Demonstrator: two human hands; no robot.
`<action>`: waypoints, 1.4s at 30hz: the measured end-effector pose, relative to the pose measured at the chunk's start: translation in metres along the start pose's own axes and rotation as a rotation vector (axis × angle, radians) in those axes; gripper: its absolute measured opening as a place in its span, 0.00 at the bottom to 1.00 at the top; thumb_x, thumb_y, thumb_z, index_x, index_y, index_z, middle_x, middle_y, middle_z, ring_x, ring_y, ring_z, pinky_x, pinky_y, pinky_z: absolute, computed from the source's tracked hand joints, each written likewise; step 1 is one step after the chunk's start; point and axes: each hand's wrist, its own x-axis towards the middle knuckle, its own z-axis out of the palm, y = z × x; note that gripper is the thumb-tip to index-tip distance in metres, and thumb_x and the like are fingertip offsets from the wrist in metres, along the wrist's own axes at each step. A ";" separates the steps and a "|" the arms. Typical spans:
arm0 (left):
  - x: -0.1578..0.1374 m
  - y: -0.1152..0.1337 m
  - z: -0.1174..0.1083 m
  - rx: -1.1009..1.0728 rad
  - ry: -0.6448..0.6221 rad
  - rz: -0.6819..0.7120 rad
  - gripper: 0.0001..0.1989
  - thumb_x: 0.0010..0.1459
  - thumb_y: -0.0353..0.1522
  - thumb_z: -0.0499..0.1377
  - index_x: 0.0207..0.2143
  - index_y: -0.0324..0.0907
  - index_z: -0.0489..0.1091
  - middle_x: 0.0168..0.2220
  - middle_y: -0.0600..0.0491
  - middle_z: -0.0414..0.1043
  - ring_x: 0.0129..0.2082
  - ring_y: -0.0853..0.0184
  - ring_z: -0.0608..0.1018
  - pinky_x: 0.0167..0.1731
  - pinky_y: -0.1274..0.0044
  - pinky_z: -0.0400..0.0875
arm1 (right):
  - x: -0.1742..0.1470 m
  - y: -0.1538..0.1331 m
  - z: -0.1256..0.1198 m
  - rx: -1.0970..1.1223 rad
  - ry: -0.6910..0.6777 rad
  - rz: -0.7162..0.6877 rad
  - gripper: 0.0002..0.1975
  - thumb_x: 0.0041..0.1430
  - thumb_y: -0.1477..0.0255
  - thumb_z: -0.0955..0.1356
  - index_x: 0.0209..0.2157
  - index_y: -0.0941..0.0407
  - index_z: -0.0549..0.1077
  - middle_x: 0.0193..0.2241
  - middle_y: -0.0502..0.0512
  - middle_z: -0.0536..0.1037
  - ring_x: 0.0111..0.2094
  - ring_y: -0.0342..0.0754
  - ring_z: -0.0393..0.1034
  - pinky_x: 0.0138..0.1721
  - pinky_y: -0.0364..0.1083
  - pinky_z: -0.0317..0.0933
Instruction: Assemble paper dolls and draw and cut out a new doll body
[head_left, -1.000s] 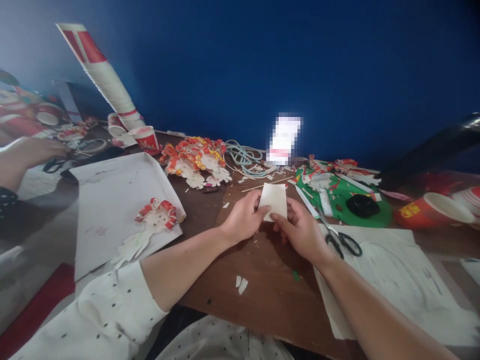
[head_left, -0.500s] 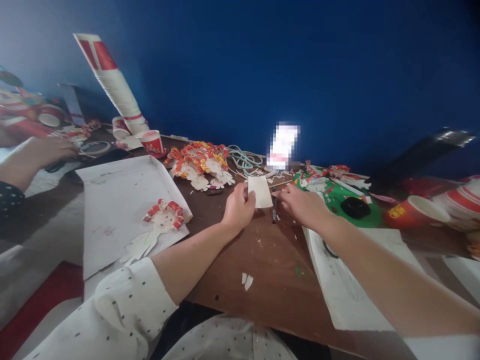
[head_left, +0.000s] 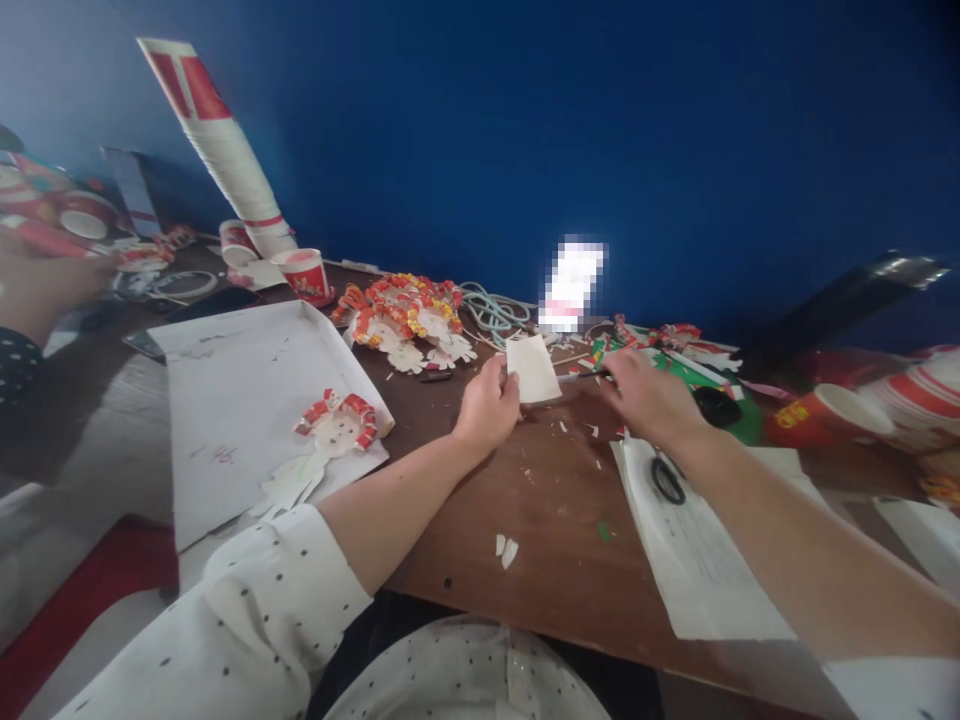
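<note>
Left hand [head_left: 484, 408] pinching the cream card [head_left: 535, 370] above the brown table [head_left: 555, 580], right hand [head_left: 652, 395] closed around a slim dark tool [head_left: 596, 374] at its right edge! Gripped one side only, that card could swivel or bend under a hard push.

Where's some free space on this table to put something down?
The brown tabletop nearest you, between the left forearm and white papers, is open apart from small scraps. The left half of the white tray, beside the paper figure, is free too. Crowded: the far side, with the reddish pile and pale cable, and the green mat.
</note>
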 end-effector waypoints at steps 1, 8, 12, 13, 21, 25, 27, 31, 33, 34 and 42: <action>-0.001 0.001 0.001 -0.011 -0.014 -0.009 0.16 0.62 0.33 0.50 0.51 0.39 0.62 0.25 0.54 0.75 0.21 0.69 0.75 0.30 0.77 0.71 | -0.004 0.009 -0.002 0.077 0.119 0.105 0.10 0.60 0.68 0.63 0.43 0.56 0.69 0.41 0.60 0.76 0.33 0.52 0.73 0.30 0.47 0.61; -0.012 0.014 0.004 -0.001 -0.203 -0.150 0.13 0.60 0.34 0.51 0.46 0.41 0.64 0.22 0.56 0.73 0.17 0.69 0.75 0.21 0.80 0.66 | -0.023 0.044 -0.015 0.729 0.671 0.529 0.10 0.55 0.71 0.65 0.40 0.56 0.64 0.33 0.58 0.78 0.24 0.48 0.75 0.24 0.46 0.68; -0.015 0.020 0.002 0.174 -0.335 -0.112 0.10 0.61 0.38 0.51 0.34 0.42 0.65 0.21 0.56 0.71 0.17 0.70 0.74 0.22 0.80 0.63 | -0.030 0.049 0.003 0.740 0.639 0.576 0.06 0.53 0.72 0.63 0.35 0.56 0.68 0.26 0.53 0.76 0.24 0.49 0.75 0.24 0.46 0.69; -0.016 0.021 0.001 0.246 -0.330 -0.064 0.10 0.60 0.38 0.51 0.31 0.42 0.65 0.22 0.55 0.71 0.19 0.70 0.74 0.23 0.79 0.62 | -0.032 0.051 0.010 0.723 0.613 0.574 0.06 0.53 0.72 0.63 0.34 0.56 0.69 0.26 0.53 0.76 0.24 0.49 0.75 0.23 0.46 0.68; -0.021 0.021 0.003 0.489 -0.332 0.118 0.10 0.57 0.35 0.52 0.25 0.41 0.66 0.23 0.55 0.69 0.24 0.70 0.68 0.27 0.78 0.55 | -0.051 0.069 0.044 0.356 0.465 0.509 0.07 0.52 0.68 0.65 0.33 0.55 0.71 0.34 0.57 0.77 0.38 0.53 0.72 0.42 0.52 0.66; -0.022 0.022 0.003 0.551 -0.315 0.135 0.16 0.59 0.35 0.50 0.19 0.41 0.62 0.19 0.56 0.64 0.21 0.72 0.63 0.25 0.77 0.50 | -0.052 0.063 0.044 0.331 0.245 0.552 0.15 0.52 0.58 0.67 0.36 0.54 0.70 0.33 0.56 0.75 0.37 0.54 0.71 0.40 0.51 0.64; -0.022 0.023 0.003 0.578 -0.304 0.121 0.17 0.60 0.35 0.50 0.18 0.41 0.62 0.18 0.56 0.63 0.20 0.72 0.62 0.24 0.77 0.49 | -0.052 0.060 0.044 0.321 0.175 0.558 0.19 0.51 0.54 0.67 0.36 0.54 0.69 0.33 0.56 0.75 0.36 0.54 0.71 0.38 0.51 0.63; -0.022 0.022 0.003 0.645 -0.286 0.083 0.17 0.60 0.36 0.50 0.19 0.42 0.65 0.20 0.54 0.68 0.21 0.70 0.67 0.25 0.77 0.51 | -0.050 0.055 0.047 0.316 0.087 0.587 0.17 0.49 0.56 0.68 0.35 0.53 0.69 0.33 0.56 0.75 0.34 0.54 0.71 0.34 0.49 0.62; -0.022 0.022 0.003 0.673 -0.278 0.077 0.17 0.61 0.36 0.49 0.20 0.42 0.66 0.22 0.52 0.70 0.23 0.68 0.70 0.25 0.76 0.53 | -0.048 0.055 0.048 0.322 0.062 0.618 0.15 0.48 0.59 0.69 0.34 0.53 0.68 0.31 0.55 0.74 0.33 0.54 0.70 0.34 0.50 0.62; -0.022 0.022 0.004 0.683 -0.276 0.075 0.18 0.61 0.36 0.49 0.20 0.42 0.66 0.22 0.52 0.71 0.24 0.67 0.71 0.26 0.76 0.53 | -0.047 0.055 0.048 0.327 0.066 0.622 0.14 0.47 0.59 0.69 0.33 0.53 0.68 0.30 0.55 0.74 0.33 0.54 0.70 0.34 0.50 0.62; -0.021 0.020 0.003 0.681 -0.281 0.049 0.13 0.60 0.35 0.51 0.31 0.42 0.73 0.30 0.48 0.78 0.32 0.61 0.78 0.31 0.75 0.64 | -0.049 0.047 0.028 0.346 0.684 0.537 0.08 0.51 0.68 0.68 0.33 0.54 0.66 0.42 0.61 0.76 0.44 0.57 0.70 0.46 0.56 0.64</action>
